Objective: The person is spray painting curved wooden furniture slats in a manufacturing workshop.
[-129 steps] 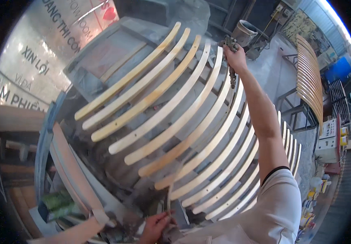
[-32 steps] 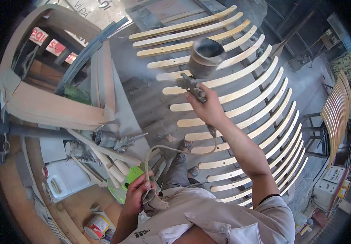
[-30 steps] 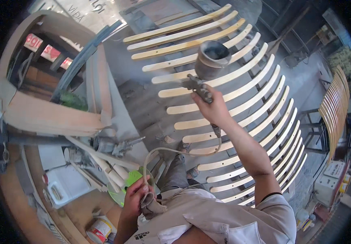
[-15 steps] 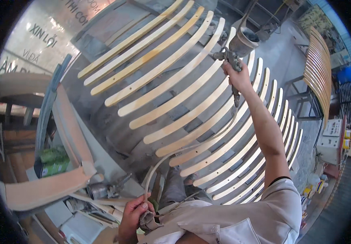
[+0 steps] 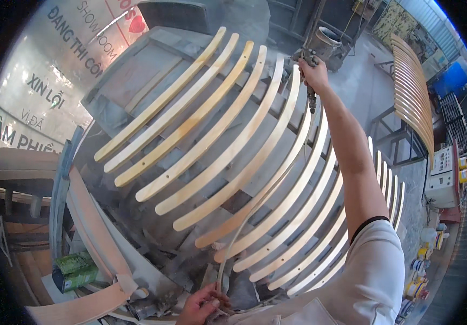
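My right hand (image 5: 316,75), arm stretched far out, is closed round a spray gun with a grey cup (image 5: 327,40) on top. It hovers near the far ends of a row of pale, curved wooden slats (image 5: 187,128). From the gun's lower fitting a thin light hose (image 5: 226,260) trails back over the slats toward me. At the lower edge, my left hand (image 5: 204,304) has its fingers closed on that hose. Part of the left hand is cut off by the frame.
Another slatted curved panel (image 5: 416,95) stands on a frame at right. Beyond it are a blue drum (image 5: 452,78) and a white control box (image 5: 442,176). Curved wooden parts (image 5: 98,227) and a green package (image 5: 75,270) lie at left. A printed sheet (image 5: 55,81) hangs behind.
The view has shifted, so the slats sit lower in the picture. My right hand has carried the spray gun toward the slats' far ends. My left hand still grips the hose.
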Available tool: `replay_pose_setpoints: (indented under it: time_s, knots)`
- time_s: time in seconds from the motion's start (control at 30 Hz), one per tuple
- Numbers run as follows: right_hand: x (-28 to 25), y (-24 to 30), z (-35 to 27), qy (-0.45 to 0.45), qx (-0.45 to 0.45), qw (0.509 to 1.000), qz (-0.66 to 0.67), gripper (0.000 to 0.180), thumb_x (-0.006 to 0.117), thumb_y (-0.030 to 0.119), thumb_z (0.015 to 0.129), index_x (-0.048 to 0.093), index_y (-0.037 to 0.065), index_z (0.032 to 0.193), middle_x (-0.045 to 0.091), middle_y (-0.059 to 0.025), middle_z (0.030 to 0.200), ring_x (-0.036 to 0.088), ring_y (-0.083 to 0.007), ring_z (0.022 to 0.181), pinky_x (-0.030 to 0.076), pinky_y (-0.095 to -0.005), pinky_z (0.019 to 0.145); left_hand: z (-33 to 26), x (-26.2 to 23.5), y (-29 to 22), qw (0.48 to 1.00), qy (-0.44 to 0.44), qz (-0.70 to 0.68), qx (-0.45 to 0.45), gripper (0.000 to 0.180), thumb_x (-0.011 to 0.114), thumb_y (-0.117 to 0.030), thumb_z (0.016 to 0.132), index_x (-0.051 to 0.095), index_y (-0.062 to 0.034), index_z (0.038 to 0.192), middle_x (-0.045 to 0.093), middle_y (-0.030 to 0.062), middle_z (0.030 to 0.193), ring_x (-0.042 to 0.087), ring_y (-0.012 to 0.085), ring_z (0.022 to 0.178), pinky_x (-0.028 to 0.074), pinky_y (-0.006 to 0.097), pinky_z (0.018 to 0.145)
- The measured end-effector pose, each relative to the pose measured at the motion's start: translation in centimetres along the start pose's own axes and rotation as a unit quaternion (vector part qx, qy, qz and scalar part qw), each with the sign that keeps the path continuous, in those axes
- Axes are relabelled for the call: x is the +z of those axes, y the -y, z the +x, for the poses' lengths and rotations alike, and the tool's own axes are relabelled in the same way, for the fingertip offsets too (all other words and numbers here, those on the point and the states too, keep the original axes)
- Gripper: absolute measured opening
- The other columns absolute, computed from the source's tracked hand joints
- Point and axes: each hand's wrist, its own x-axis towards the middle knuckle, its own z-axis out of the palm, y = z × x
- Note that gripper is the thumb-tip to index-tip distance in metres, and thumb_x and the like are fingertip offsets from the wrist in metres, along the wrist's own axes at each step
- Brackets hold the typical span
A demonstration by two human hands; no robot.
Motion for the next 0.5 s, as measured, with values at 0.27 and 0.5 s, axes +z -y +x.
replay_pose_setpoints:
  time_s: [0.27, 0.5]
  knots:
    - [0.4, 0.7, 1.2, -0.025, -0.041, 0.999, -0.018, 0.028, 0.067, 0.027, 0.086, 0.064, 0.001, 0.095, 0.062, -0.0066, 0.067, 0.06, -0.0161, 0.055, 0.048, -0.0336, 0.049, 0.6, -0.5, 2.0, 1.0, -0.013, 0.011, -0.024, 0.034, 0.059, -0.018, 0.095, 0.054, -0.002, 0.124, 0.062, 0.0075, 0.1, 0.061, 0.0178, 0.088, 0.051, 0.032, 0.076]
    - [-2.8, 6.7, -15.0, 0.089, -0.025, 0.996, -0.008, 0.023, 0.064, 0.026, 0.091, 0.06, 0.004, 0.088, 0.06, -0.0024, 0.068, 0.054, -0.0099, 0.052, 0.042, -0.0266, 0.043, -4.4, -1.8, 5.4, 0.99, -0.136, -0.006, 0.025, 0.049, 0.058, -0.01, 0.089, 0.048, 0.0049, 0.134, 0.065, 0.0111, 0.091, 0.062, 0.0155, 0.081, 0.051, 0.029, 0.077]
